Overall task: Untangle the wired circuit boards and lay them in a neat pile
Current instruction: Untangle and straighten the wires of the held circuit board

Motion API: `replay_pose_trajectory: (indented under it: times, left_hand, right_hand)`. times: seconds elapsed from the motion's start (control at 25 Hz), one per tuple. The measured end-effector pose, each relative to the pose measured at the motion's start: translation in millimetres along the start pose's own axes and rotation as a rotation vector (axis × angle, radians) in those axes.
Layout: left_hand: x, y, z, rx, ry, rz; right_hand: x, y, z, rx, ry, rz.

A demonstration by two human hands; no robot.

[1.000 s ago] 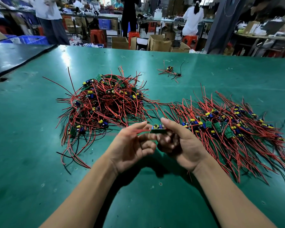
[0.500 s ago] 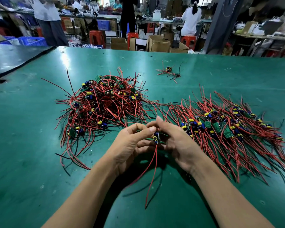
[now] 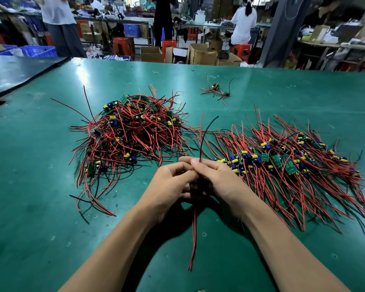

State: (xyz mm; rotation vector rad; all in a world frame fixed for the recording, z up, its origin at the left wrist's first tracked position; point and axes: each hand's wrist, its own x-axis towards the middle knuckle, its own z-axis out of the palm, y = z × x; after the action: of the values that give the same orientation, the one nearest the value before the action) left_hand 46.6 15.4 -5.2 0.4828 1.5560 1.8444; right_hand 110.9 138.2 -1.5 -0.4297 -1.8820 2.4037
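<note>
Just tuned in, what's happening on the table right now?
A person holds one board between the left hand and right hand over the green table, its wires sticking up and hanging down. A tangled heap lies to the left; a combed-out pile lies to the right. One stray board sits farther back.

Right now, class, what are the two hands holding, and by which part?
Left hand and right hand together grip one wired circuit board by its body; its wires trail free.

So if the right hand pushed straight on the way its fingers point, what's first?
The left hand, which shares the wired circuit board with the right hand; beyond, probably the tangled pile.
</note>
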Motion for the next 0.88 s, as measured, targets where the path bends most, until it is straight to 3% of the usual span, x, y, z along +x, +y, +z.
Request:
replay_pose_trajectory:
  times: [0.2,0.32,0.52,0.72,0.88]
  left_hand:
    - [-0.1,-3.4,2.1,0.232,0.118,0.143]
    - [0.7,-2.1,6.4,0.282,0.159,0.164]
    - [-2.0,-0.7,13.6,0.267,0.055,0.13]
    - [-3.2,-2.6,14.5,0.252,0.014,0.101]
    - [-0.9,-5.4,5.8,0.104,0.074,0.076]
  right_hand:
    - [4.8,7.5,-4.8,-0.368,0.213,-0.159]
    - [9.8,4.9,-4.6,-0.192,0.277,-0.14]
    - [15.8,-2.9,-14.9,0.045,0.415,-0.111]
    - [13.2,-7.6,-21.2,0.309,0.328,-0.069]
    - [8.0,5.1,-5.0,0.056,0.119,0.006]
